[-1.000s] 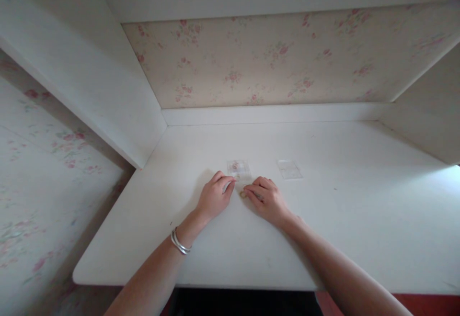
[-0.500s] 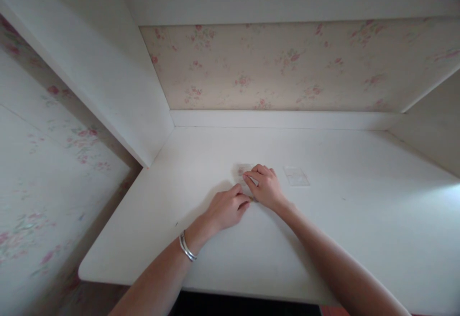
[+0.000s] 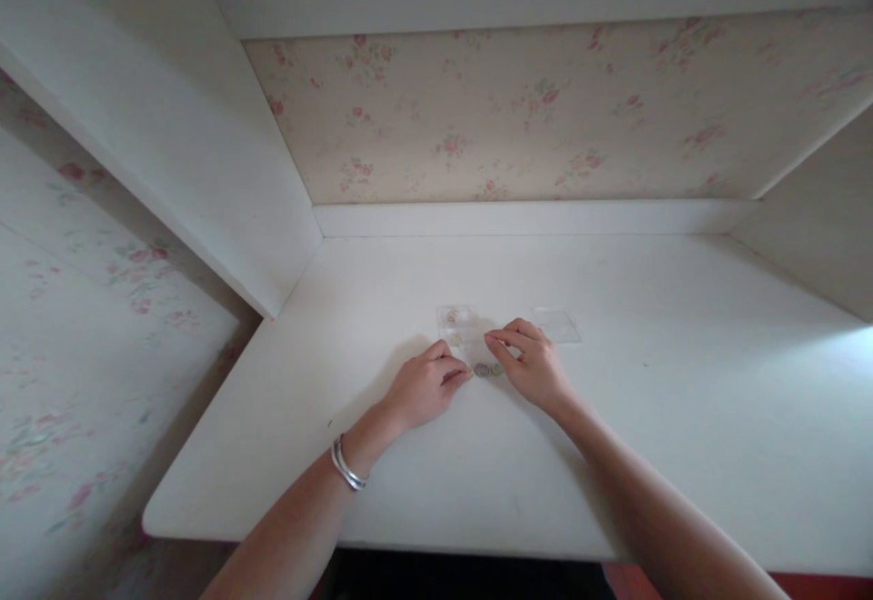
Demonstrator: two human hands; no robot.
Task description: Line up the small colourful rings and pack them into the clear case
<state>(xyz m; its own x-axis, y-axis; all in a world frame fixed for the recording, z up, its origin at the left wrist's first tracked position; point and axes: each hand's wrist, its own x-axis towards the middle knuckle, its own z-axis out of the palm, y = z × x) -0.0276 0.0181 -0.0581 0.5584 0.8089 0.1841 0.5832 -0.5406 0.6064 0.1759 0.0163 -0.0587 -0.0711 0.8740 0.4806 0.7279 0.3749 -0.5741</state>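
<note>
My left hand (image 3: 426,388) is closed, thumb and fingertips together on a small brass-coloured coin (image 3: 470,374) at the desk surface; most of it is hidden. Just right of those fingertips, a grey coin (image 3: 482,370) and a greenish coin (image 3: 497,369) lie side by side. Above them hovers my right hand (image 3: 533,362), thumb and forefinger pinched; whether anything is between them is too small to make out. A clear plastic case (image 3: 465,310) lies flat beyond my left hand, with reddish and yellowish round pieces in it.
A second clear plastic piece (image 3: 560,327), square and flat, lies behind my right hand. All of this rests on a white desk (image 3: 382,286), with a side panel (image 3: 225,155) at left and a raised strip (image 3: 518,218) along the back. Floral wallpaper covers the wall.
My right hand has moved right, off the clear case, uncovering more of it and the two coins on the desk. My left hand stays nearly in place. The view has shifted slightly.
</note>
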